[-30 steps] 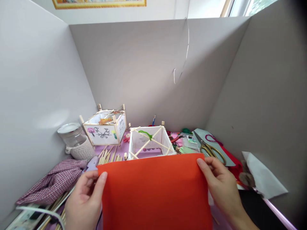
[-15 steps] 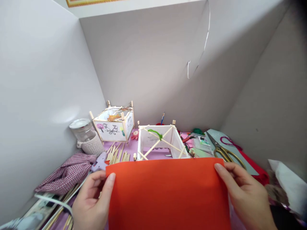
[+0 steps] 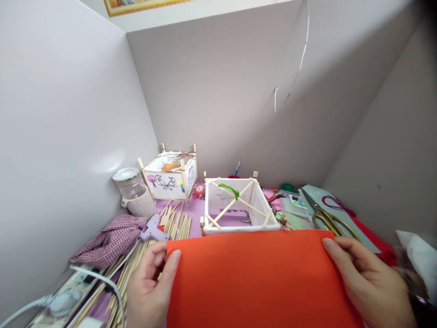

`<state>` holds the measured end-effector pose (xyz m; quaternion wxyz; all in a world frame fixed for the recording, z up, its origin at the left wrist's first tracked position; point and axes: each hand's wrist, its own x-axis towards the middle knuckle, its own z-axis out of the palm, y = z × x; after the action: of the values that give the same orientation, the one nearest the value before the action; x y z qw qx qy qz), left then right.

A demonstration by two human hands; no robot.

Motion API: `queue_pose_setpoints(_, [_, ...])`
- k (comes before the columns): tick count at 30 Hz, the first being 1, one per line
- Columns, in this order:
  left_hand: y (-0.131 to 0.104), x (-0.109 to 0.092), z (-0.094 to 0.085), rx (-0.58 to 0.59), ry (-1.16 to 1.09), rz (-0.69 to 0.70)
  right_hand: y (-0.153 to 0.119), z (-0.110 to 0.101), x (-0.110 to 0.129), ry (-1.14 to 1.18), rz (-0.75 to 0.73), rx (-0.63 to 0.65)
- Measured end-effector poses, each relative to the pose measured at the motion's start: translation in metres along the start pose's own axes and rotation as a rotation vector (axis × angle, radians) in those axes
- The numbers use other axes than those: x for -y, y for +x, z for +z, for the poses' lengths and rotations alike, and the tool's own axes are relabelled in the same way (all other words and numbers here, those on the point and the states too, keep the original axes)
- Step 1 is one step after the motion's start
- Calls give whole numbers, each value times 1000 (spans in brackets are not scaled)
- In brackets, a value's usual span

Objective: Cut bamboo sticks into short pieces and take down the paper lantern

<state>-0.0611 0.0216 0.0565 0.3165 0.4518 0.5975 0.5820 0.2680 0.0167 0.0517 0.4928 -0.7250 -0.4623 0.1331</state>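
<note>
A sheet of orange-red paper spans the space between my two hands, its lower part cut off by the frame. My left hand pinches its upper left corner between thumb and fingers. At the upper right corner, my right hand grips it the same way. Just beyond the sheet's top edge stands a white-sided box frame of wooden sticks, with crossed sticks and a green tie on top. The sheet hides part of its near side.
Left of the frame are a lantern-like box with drawings, a glass jar, a lilac glue gun, loose sticks, checked cloth and a power strip. Gold-handled scissors lie to the right. Panels surround the desk.
The view has shifted, so most things sit slightly farther right. Both hands still hold the sheet, which appears a little lower and farther right.
</note>
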Motion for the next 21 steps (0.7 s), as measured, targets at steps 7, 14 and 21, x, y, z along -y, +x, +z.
queue_pose_setpoints(7, [-3, 2, -5, 4, 46, -2, -7, -5, -18, 372, 273, 312])
queue_pose_setpoints(14, [-9, 6, -7, 10, 12, -55, -31, -9, -33, 415, 367, 650])
queue_pose_setpoints(21, [-10, 1, -5, 120, -41, -139, -31, -25, -23, 234, 269, 613])
